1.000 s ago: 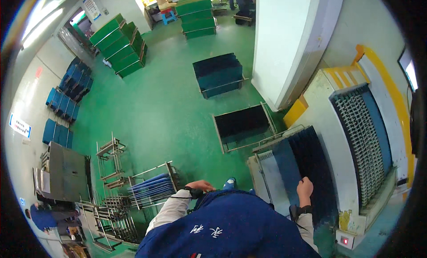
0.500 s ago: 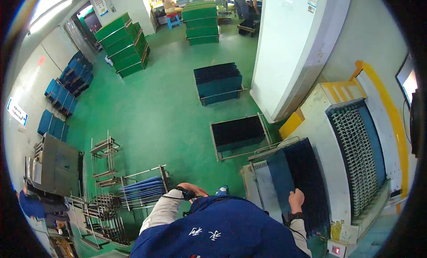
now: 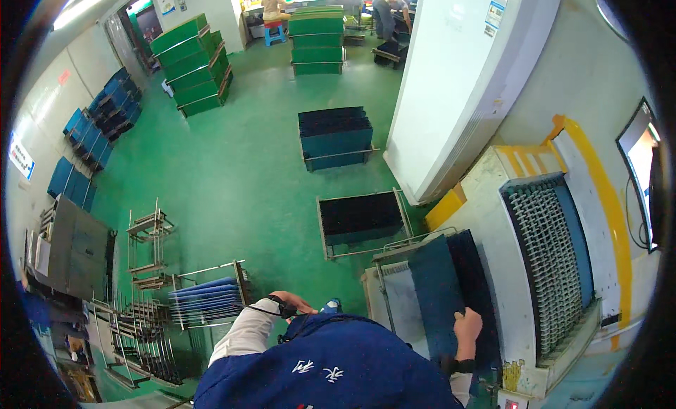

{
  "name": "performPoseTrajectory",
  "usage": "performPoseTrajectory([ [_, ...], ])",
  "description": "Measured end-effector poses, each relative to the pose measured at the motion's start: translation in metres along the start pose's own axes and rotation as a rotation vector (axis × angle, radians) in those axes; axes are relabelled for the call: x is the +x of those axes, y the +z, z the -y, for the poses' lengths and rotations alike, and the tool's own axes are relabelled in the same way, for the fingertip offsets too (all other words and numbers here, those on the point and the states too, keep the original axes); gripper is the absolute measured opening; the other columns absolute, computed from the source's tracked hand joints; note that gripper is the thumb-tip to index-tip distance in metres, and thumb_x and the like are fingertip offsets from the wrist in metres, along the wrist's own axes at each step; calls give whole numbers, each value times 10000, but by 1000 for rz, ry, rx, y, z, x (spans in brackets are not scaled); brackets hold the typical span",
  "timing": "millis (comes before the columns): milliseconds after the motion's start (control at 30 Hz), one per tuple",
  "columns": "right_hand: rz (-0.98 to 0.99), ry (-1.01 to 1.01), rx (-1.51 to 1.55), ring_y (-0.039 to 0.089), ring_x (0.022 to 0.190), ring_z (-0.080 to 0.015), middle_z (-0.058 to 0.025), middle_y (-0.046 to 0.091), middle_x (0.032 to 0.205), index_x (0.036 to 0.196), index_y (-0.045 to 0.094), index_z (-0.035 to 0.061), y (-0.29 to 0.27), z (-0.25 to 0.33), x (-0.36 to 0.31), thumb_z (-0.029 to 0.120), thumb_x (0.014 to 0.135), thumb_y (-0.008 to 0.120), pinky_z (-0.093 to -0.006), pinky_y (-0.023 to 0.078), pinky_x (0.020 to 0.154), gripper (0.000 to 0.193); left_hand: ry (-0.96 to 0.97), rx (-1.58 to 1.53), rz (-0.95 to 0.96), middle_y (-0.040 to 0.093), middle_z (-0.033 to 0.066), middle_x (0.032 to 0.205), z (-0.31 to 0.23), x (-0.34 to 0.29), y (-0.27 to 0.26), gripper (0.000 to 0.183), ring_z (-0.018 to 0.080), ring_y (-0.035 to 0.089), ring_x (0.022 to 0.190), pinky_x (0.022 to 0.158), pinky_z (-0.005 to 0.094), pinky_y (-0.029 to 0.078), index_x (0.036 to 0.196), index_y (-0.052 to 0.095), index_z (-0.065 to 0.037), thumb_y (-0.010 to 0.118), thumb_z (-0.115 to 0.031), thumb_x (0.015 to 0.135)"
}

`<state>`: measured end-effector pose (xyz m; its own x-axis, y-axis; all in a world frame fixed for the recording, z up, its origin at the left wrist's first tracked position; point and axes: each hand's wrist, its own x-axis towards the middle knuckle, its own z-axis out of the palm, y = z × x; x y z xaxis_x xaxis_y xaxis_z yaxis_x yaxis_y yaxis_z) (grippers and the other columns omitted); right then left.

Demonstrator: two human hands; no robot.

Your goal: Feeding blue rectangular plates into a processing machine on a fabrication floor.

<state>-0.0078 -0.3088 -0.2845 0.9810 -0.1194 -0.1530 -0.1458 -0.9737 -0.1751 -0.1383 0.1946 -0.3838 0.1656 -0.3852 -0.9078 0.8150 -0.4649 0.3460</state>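
My right hand (image 3: 467, 329) is closed at the near edge of a dark blue flat panel (image 3: 438, 282), thumb and fingers pinching it. The panel leans in a metal-framed rack (image 3: 384, 296), over a pale surface. More dark panels (image 3: 473, 275) stand close together just right of it. My left hand (image 3: 294, 301) is bent in beside my waist, at the dark blue garment (image 3: 338, 352). Its fingers are partly hidden, and I see nothing clearly held.
A machine (image 3: 556, 268) with rows of rollers stands on the right, behind it a white cabinet (image 3: 443, 85). Racks of dark panels (image 3: 335, 138) sit on the green floor. Blue panels (image 3: 204, 303) and metal frames (image 3: 148, 331) are at left. Green stacks (image 3: 317, 39) and people stand far off.
The view has turned slightly right. At my right hand, the blue panel now shows wider and stands apart from the dark panels. My left hand stays by my waist.
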Motion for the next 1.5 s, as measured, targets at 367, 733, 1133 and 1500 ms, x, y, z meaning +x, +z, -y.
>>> performPoseTrajectory([
  [367,-224,103,609,586,783,-242,-107,643,851,1011,631,-29,-109,-84,-15,149,769,675,-363,455,730,304,285,-7,78,615,35,1120,26,73,-23,711,132,604,820,702,338,534,1112,621,-161,645,-723,678],
  [733,-738,275,1641,572,968,-206,-93,605,1070,1096,582,8,-128,-162,-15,101,839,631,-345,466,839,277,79,108,28,612,37,1131,-27,81,-18,711,144,598,850,730,343,523,1132,614,-154,638,-714,693],
  [1133,-609,228,2372,542,828,-188,-57,582,886,921,553,54,-87,-188,90,5,844,594,-353,480,826,101,7,117,-48,609,39,1143,-37,73,-1,712,156,592,883,760,348,510,1153,606,-146,630,-704,710],
  [1500,-329,183,2272,622,848,-220,-121,633,989,1024,575,-17,-98,-210,137,151,922,524,-327,523,777,203,-35,104,-101,606,41,1154,-39,68,7,713,168,585,913,787,354,499,1173,599,-139,623,-694,726],
])
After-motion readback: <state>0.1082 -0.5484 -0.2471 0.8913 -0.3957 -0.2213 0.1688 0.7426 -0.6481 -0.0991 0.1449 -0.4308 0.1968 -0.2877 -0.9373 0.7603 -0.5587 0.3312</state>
